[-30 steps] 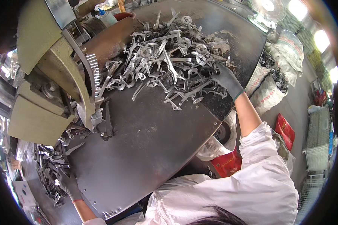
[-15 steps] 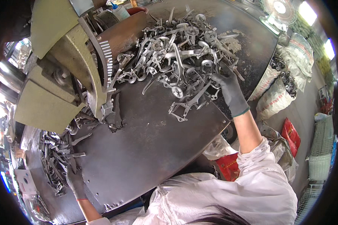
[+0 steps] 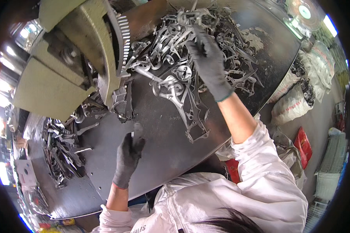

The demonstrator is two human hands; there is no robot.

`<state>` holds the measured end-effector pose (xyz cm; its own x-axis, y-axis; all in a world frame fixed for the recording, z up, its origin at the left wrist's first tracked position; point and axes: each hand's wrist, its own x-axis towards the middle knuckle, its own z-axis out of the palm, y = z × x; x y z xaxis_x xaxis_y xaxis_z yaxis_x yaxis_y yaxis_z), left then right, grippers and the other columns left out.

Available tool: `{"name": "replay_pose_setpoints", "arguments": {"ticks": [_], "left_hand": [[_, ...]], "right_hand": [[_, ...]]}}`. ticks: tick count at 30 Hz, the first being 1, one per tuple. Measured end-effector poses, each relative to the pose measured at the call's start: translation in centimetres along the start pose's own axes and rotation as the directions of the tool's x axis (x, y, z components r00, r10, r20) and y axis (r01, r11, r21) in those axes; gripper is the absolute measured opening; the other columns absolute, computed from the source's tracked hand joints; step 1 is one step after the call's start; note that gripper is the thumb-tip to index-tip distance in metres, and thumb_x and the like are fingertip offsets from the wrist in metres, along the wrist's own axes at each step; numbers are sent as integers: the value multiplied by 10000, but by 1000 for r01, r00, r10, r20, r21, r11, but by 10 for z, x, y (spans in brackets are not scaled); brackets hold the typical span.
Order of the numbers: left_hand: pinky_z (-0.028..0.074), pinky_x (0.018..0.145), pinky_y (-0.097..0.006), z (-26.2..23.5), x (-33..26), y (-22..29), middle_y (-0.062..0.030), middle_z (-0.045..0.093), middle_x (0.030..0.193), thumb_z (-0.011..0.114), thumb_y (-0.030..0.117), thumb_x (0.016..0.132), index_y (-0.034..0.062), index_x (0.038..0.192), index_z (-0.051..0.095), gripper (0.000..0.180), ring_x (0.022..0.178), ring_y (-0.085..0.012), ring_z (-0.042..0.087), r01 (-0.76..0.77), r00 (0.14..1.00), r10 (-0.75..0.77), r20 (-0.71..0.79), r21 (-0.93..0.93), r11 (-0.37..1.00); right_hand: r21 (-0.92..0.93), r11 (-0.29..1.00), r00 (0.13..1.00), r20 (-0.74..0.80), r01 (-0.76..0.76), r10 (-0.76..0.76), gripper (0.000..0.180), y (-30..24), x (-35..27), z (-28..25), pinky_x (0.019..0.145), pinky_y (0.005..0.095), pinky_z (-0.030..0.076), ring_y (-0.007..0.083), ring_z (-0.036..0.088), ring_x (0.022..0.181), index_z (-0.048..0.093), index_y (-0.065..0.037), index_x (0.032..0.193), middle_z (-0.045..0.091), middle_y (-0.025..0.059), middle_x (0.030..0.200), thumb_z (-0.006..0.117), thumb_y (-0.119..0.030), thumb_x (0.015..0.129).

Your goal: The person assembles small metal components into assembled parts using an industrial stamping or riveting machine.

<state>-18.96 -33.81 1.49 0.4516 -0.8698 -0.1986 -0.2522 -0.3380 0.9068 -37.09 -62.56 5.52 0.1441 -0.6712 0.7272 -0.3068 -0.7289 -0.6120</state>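
My right hand (image 3: 210,64), in a dark grey glove, reaches over a heap of grey metal castings (image 3: 175,42) at the back of the table. Its fingertips are smeared among the parts, so whether they grip one cannot be told. Left of that wrist, a casting with round ends and a long arm (image 3: 173,91) lies at the heap's front edge. A squarish open-framed casting (image 3: 198,122) is beside it, towards me. Over the bare tabletop, my gloved left hand (image 3: 128,157) is raised with thumb and fingers apart, its fingertips blurred; I see nothing held in it.
A green machine (image 3: 50,97) with a curved toothed arm stands at the left. Several dark metal pieces (image 3: 62,151) lie below it on the table (image 3: 155,147). White sacks of parts (image 3: 291,106) and a red bag (image 3: 302,146) are on the floor at right, with a fan (image 3: 304,12) behind.
My left hand has left the dark pieces and moved right over the table. My right hand has shifted left and farther back onto the heap. Castings at its front now lie closer to me.
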Motion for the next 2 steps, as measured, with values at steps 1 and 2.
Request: {"name": "replay_pose_setpoints", "arguments": {"ticks": [1,2], "left_hand": [[396,496,-253,5,-3,7,-19,555,719,535,214,940,15,1017,540,213,555,-71,468,-2,995,4,98,-21,1000],[410,531,-240,1,-3,-2,-48,616,779,561,214,929,40,1089,546,237,587,-72,492,-32,991,37,132,-42,999]], "right_hand": [[246,957,988,42,-153,147,459,-1,-5,-4,772,302,510,197,614,812,505,-73,1303,621,128,1088,617,-69,857],[246,957,988,54,-154,145,459,-3,-6,-1,772,302,510,197,614,812,505,-73,1303,621,128,1088,617,-69,857]]}}
